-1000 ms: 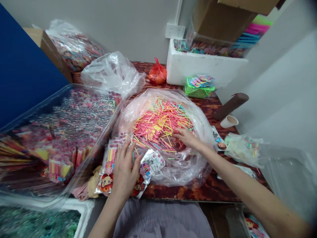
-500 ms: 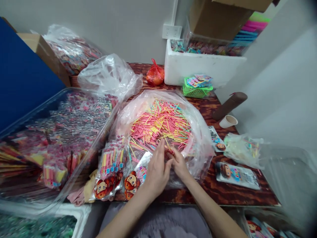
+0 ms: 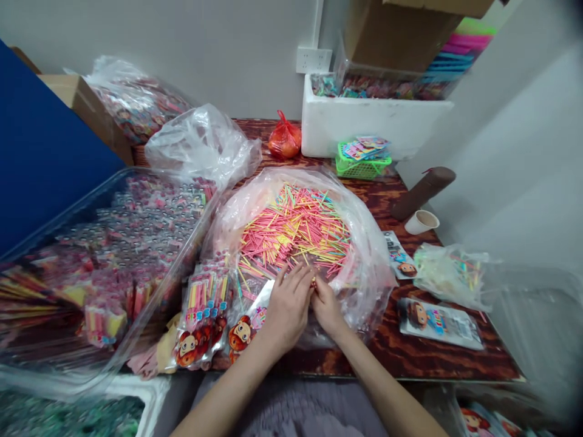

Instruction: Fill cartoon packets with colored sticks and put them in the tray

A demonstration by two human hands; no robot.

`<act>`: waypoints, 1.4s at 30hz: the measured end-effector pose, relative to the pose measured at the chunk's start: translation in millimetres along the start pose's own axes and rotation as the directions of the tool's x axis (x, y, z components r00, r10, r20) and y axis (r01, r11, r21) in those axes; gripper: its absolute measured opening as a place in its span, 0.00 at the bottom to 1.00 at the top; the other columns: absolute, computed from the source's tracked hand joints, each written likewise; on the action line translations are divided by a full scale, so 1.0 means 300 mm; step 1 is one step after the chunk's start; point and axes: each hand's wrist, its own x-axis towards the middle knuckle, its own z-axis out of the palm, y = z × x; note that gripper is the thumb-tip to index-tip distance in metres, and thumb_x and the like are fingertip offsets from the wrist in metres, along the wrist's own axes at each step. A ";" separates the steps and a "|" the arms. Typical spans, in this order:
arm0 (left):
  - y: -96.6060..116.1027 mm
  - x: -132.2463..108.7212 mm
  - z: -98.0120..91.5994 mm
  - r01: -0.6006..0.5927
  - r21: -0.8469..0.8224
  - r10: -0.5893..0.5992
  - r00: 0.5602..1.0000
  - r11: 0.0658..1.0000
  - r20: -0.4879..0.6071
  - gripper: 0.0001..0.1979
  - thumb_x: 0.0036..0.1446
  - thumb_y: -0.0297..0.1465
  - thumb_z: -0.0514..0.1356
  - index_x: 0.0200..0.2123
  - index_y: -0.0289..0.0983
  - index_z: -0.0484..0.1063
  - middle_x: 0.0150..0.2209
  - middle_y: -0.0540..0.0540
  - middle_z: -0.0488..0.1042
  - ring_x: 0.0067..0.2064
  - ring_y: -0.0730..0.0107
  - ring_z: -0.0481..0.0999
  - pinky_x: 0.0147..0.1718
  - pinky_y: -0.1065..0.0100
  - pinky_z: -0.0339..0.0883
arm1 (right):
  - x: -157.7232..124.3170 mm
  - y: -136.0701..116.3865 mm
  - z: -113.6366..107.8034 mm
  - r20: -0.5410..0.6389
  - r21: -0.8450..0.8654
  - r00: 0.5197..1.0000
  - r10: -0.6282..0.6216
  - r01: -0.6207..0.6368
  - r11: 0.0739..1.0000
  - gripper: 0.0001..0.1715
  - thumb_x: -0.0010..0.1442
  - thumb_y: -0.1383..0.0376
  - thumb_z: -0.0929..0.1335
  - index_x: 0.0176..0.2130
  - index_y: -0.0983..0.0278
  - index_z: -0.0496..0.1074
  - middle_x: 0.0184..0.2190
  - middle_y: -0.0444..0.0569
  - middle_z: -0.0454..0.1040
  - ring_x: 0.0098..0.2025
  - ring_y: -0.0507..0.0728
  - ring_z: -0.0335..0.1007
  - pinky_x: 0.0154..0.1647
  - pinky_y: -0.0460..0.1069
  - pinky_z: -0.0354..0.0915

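Observation:
My hands meet over the near side of a clear plastic bag, opened wide around a heap of thin pink, yellow and green sticks. My right hand is closed around a small bundle of sticks; only their ends peep out between the fingers. From the left, my left hand bends its fingers over the same bundle, hiding most of it. Beside my left wrist lies a printed pouch with a cartoon face. Filled stick packets overlap farther left.
A clear tub of packed packets fills the left side. Behind stand a red bag of round fruit, a green basket and a white foam box. At right are a paper cup, brown bottle and silver pouch.
My left hand has turned from an upright flat palm to fingers bent over the bundle. My right hand stays closed in nearly the same place. The view has shifted slightly.

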 end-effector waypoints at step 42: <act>-0.150 -0.245 -0.072 0.446 0.292 -0.470 0.883 0.846 0.012 0.18 0.61 0.38 0.58 0.52 0.38 0.67 0.43 0.41 0.71 0.45 0.55 0.72 0.43 0.58 0.67 | -0.053 0.040 0.015 0.017 0.008 0.996 0.087 -0.088 0.996 0.10 0.63 0.62 0.65 0.35 0.60 0.76 0.34 0.47 0.78 0.39 0.58 0.73 0.43 0.51 0.66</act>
